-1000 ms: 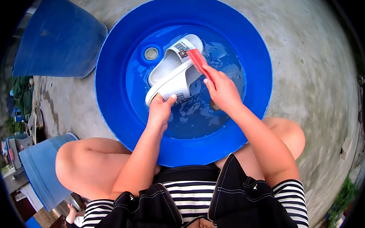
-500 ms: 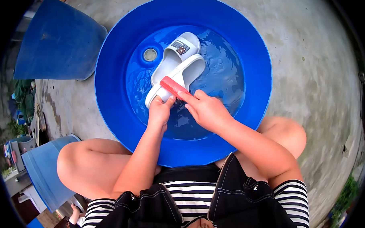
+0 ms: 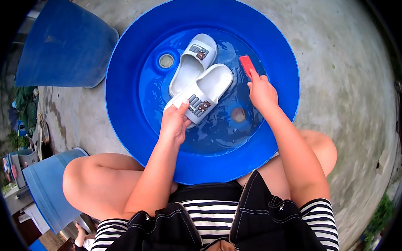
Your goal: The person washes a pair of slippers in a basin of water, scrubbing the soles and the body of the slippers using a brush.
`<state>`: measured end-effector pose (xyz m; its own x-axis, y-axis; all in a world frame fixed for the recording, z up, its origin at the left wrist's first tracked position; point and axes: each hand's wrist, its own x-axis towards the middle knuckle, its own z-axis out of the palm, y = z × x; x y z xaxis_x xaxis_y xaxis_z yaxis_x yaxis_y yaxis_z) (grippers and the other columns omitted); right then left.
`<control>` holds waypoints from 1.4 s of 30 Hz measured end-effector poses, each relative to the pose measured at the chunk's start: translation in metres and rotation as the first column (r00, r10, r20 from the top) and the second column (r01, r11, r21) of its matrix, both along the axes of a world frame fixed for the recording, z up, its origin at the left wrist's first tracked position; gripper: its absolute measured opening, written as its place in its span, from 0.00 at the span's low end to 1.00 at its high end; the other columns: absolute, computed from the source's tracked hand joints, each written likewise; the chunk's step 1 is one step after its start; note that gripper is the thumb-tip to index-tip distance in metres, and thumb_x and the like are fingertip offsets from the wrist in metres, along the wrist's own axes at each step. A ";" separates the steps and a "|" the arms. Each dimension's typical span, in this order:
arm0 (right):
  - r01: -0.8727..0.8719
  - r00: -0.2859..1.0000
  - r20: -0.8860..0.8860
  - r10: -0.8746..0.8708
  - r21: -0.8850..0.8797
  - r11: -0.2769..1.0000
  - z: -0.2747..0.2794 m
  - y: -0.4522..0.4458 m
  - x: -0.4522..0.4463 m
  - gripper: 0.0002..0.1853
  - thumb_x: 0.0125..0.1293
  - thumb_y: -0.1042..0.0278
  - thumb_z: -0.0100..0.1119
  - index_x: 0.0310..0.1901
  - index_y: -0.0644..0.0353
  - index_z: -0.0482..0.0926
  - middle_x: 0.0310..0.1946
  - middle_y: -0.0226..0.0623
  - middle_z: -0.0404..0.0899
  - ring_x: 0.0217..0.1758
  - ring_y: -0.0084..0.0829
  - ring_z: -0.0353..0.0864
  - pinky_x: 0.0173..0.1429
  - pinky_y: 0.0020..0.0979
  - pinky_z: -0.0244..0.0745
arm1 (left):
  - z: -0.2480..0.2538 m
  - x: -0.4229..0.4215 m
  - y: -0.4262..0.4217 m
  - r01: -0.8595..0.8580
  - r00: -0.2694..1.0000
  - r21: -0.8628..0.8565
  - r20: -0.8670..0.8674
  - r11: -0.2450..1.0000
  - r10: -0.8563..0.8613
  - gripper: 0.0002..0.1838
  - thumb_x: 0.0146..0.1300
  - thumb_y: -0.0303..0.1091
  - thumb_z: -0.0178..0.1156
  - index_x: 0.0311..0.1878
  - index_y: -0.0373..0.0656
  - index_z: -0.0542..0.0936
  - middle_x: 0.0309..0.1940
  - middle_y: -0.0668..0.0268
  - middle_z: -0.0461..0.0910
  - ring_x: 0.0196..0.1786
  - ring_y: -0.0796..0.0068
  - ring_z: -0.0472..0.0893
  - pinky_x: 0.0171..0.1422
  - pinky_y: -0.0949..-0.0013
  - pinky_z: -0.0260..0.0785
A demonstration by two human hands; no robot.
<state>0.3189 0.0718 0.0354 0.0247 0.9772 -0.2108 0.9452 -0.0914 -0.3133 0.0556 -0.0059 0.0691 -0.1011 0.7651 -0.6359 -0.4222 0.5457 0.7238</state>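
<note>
My left hand point(image 3: 174, 123) is closed on the toe end of a white slipper point(image 3: 217, 80), thumb on top beside its strap with a brown bear and grey bars. This slipper points with its heel up and to the right, partly overlapping a second white slipper point(image 3: 185, 74) that has the same print and lies in the water. Over the right side of the basin, my right hand point(image 3: 263, 93) grips a red brush point(image 3: 246, 65), held apart from both slippers. The brush's bristles do not show. Both hands are inside a round blue basin point(image 3: 129, 44) holding shallow water.
A round fitting point(image 3: 166, 60) sits in the basin floor at the left. One large blue tub point(image 3: 65, 46) stands at the upper left, and a lighter blue bucket point(image 3: 55, 188) at the lower left. Another person's arm point(image 3: 79, 236) shows at the bottom left. Concrete ground surrounds the basin.
My right hand has moved the red brush off the slipper, to the right. The slipper in my left hand has turned, so its printed strap now faces up.
</note>
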 end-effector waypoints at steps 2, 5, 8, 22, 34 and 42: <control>0.091 0.995 -0.027 -0.099 -0.232 0.969 -0.014 0.014 0.011 0.29 0.77 0.61 0.55 0.77 0.53 0.65 0.60 0.55 0.80 0.60 0.53 0.84 0.63 0.48 0.79 | -0.008 -0.003 0.001 -0.047 0.998 -0.045 0.030 0.998 0.048 0.22 0.80 0.37 0.57 0.70 0.35 0.73 0.62 0.55 0.82 0.62 0.60 0.84 0.69 0.53 0.77; -0.054 0.860 -0.506 -0.068 -0.222 0.973 -0.011 0.008 -0.007 0.27 0.76 0.60 0.57 0.74 0.54 0.72 0.63 0.53 0.82 0.64 0.52 0.82 0.69 0.43 0.75 | -0.015 -0.006 0.001 -0.107 0.992 -0.108 0.059 0.988 0.114 0.22 0.81 0.38 0.55 0.70 0.33 0.72 0.63 0.53 0.81 0.63 0.59 0.84 0.71 0.51 0.76; -0.322 0.672 -0.697 0.252 0.032 0.946 0.047 -0.023 -0.044 0.24 0.74 0.63 0.60 0.71 0.45 0.78 0.49 0.49 0.85 0.48 0.48 0.87 0.53 0.42 0.80 | -0.022 -0.009 -0.002 -0.178 0.981 -0.113 0.054 0.977 0.185 0.22 0.80 0.39 0.57 0.68 0.35 0.74 0.62 0.54 0.82 0.60 0.60 0.85 0.67 0.53 0.78; -0.042 0.998 0.053 0.039 0.058 0.997 -0.007 0.000 -0.001 0.21 0.77 0.60 0.55 0.69 0.48 0.78 0.46 0.51 0.83 0.46 0.52 0.88 0.51 0.50 0.83 | -0.031 -0.008 0.003 -0.265 0.955 -0.078 0.115 0.961 0.273 0.22 0.85 0.38 0.46 0.70 0.30 0.69 0.64 0.51 0.77 0.66 0.56 0.79 0.74 0.48 0.73; -0.467 0.881 -0.133 0.454 -0.094 0.879 0.032 -0.031 -0.038 0.20 0.74 0.61 0.60 0.66 0.35 0.80 0.40 0.42 0.81 0.43 0.48 0.86 0.48 0.47 0.82 | -0.046 -0.016 0.006 -0.343 0.938 -0.146 -0.003 0.928 0.346 0.19 0.83 0.35 0.49 0.67 0.31 0.71 0.62 0.51 0.79 0.62 0.56 0.82 0.69 0.51 0.75; -0.433 0.901 -0.024 0.433 -0.009 0.901 0.044 -0.010 -0.035 0.19 0.73 0.63 0.59 0.64 0.43 0.81 0.41 0.44 0.83 0.42 0.46 0.88 0.46 0.47 0.83 | -0.048 -0.020 0.011 -0.204 0.560 -0.077 -0.827 0.976 0.052 0.44 0.65 0.39 0.73 0.78 0.38 0.61 0.76 0.42 0.60 0.77 0.52 0.64 0.78 0.54 0.62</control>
<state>0.2844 0.0614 0.0795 -0.4050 0.8875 -0.2200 0.8858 0.3212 -0.3349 0.0361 0.0050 0.0209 -0.7233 0.6072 -0.3289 0.2342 0.6637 0.7104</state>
